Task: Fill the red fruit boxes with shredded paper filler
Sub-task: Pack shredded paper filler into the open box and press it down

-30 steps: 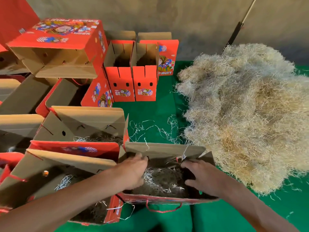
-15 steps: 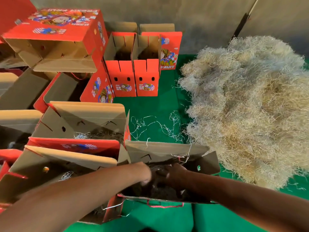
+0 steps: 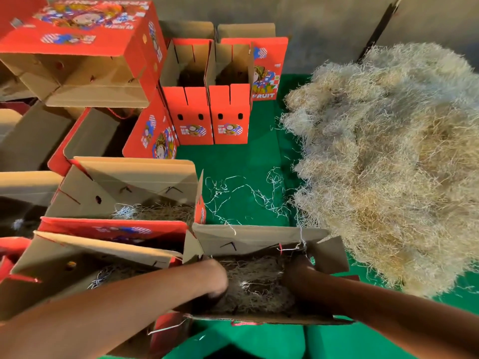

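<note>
1. Two bare forearms reach down into the nearest open red fruit box (image 3: 261, 242), corrugated brown card inside, glossy red print outside, flaps standing up on all sides
2. left hand (image 3: 216, 281) sunk into the shredded paper filler in the box (image 3: 255, 283) at its left end, fingers buried, cannot tell if spread or curled
3. right hand (image 3: 298, 270) at the box's right end, dark in shadow, fingers hidden in the filler, state cannot be told
4. Filler in box: thin, wiry, tangled pale strips, loose nest covering the floor
5. Big filler pile (image 3: 388, 164) on the right, fluffy, lumpy, straw-coloured, its near edge just beside the box's right flap
6. green cloth (image 3: 233, 161) smooth with soft folds, a few stray strands (image 3: 241, 193) across the open patch between pile and boxes; that patch is the only bare room
7. Left side packed: two more open boxes with filler (image 3: 124, 195) touching each other and the near box; two upright narrow boxes (image 3: 207, 99) at the back, slotted flaps; a tilted box (image 3: 85, 47) stacked on top at far left
</note>
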